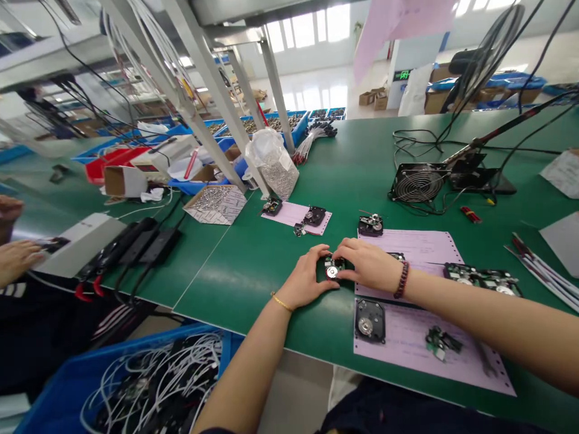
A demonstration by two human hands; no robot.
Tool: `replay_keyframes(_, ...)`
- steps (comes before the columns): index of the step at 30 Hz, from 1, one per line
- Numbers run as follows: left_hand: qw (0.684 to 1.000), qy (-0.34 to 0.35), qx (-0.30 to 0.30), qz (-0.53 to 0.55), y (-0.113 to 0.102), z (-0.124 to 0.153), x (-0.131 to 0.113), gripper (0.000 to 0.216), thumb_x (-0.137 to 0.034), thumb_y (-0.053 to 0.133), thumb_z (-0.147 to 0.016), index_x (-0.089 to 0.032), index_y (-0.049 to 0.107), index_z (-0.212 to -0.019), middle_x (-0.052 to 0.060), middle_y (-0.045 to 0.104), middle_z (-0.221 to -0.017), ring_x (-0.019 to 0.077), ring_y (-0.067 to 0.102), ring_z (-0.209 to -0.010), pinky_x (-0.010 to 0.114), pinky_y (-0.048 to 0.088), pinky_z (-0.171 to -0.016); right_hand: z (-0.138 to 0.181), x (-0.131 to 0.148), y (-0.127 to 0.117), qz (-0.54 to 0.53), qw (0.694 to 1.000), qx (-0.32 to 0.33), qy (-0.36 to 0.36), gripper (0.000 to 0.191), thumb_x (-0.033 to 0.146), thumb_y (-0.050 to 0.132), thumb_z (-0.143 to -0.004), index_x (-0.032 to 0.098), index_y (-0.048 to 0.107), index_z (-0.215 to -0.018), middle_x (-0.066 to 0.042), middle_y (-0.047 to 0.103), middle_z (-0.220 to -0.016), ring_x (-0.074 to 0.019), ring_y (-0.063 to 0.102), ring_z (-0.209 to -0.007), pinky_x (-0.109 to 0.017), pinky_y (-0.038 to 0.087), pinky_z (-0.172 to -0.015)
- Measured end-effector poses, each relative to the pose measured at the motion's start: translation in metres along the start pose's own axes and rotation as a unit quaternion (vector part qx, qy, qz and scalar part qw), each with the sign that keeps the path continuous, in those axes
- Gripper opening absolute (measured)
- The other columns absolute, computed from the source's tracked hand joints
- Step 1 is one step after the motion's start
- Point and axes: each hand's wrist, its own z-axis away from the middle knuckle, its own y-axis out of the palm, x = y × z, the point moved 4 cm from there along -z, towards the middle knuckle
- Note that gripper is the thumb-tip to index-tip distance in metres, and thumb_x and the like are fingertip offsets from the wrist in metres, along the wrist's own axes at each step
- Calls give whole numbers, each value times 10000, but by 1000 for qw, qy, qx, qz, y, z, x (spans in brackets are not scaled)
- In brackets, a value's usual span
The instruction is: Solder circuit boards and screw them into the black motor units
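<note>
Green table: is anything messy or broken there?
Nothing looks broken. Both hands, left and right, hold a small black part flat on the table. The only untidy spots are loose cables by the fan and tangled white wires in the blue bin.

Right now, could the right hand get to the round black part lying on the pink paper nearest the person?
Probably yes. The right hand is busy on the small black part, but the round black part lies just below that wrist on the pink paper, with nothing between them.
</note>
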Motion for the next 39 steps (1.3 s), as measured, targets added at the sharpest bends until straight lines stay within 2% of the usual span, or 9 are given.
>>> replay_keyframes(7, 1000, 13, -3, -15, -1, 1, -4, 593, -269, 856, -765, -251, 526, -1258, 77, 636, -1294, 303, 584, -1227, 483, 434, -1079, -2, -3, 3, 52, 996, 24, -69, 388, 443, 698, -919, 141, 678, -1162, -130, 673, -1069, -269, 607, -962, -434, 551, -869)
replay_keyframes(10, 1000, 22, 1, -19, -2, 0, -5, 516, -256, 829, -788, -244, 541, -1216, 75, 647, -1270, 300, 581, -1214, 475, 424, -1066, 5, -2, -6, 57, 996, 8, -67, 525, 543, 665, -917, 155, 650, -1270, -145, 644, -1171, -283, 594, -1031, -463, 534, -928)
replay_keyframes(13, 999, 32, 3, -24, -4, -1, -6, 474, -251, 812, -802, -247, 544, -1193, 65, 653, -1252, 292, 581, -1201, 458, 421, -1047, 18, -1, -17, 48, 998, -28, -42, 461, 552, 582, -967, 210, 674, -1262, -144, 602, -1225, -283, 573, -1063, -483, 507, -954)
replay_keyframes(16, 999, 29, 5, -37, -5, -1, -6, 461, -232, 809, -799, -248, 546, -1178, 56, 657, -1224, 283, 585, -1165, 444, 429, -1019, 30, 0, -15, 55, 998, -12, -21, 412, 532, 569, -977, 212, 723, -1187, -141, 611, -1173, -295, 571, -1049, -493, 496, -936)
replay_keyframes(24, 999, 20, 7, -45, -8, -5, -5, 459, -210, 785, -791, -249, 538, -1176, 65, 654, -1254, 282, 598, -1180, 453, 452, -1031, 41, 3, -7, 97, 995, 9, -20, 460, 503, 633, -944, 211, 675, -1297, -158, 626, -1210, -320, 566, -1080, -518, 488, -937)
replay_keyframes(28, 999, 20, 1, -39, -14, -5, -14, 415, -240, 750, -828, -246, 517, -1172, 86, 640, -1288, 284, 595, -1201, 469, 452, -1045, 68, -6, -53, 53, 992, -114, 9, 438, 443, 565, -985, 207, 610, -1351, -160, 596, -1293, -313, 550, -1172, -524, 475, -1009)
replay_keyframes(33, 998, 44, 34, -24, -6, -20, -44, 401, -270, 730, -850, -264, 519, -1191, 84, 623, -1347, 283, 576, -1246, 463, 454, -1056, 146, -28, -119, 24, 945, -307, 109, 335, 355, 509, -998, 243, 610, -1297, -129, 611, -1211, -306, 571, -1173, -537, 474, -1042)
replay_keyframes(36, 995, 58, 58, -53, 9, -34, -54, 416, -240, 736, -820, -257, 530, -1181, 79, 651, -1297, 288, 607, -1189, 471, 466, -1038, 196, -38, -129, 30, 921, -345, 179, 295, 345, 517, -984, 280, 631, -1248, -115, 619, -1179, -310, 590, -1154, -528, 501, -1024)
replay_keyframes(39, 994, 45, 65, -73, 22, -43, -49, 393, -229, 718, -812, -256, 537, -1160, 70, 663, -1262, 290, 631, -1138, 482, 486, -1015, 243, -46, -121, 30, 898, -362, 249, 268, 361, 515, -981, 293, 643, -1206, -116, 626, -1167, -302, 614, -1100, -521, 521, -1007)
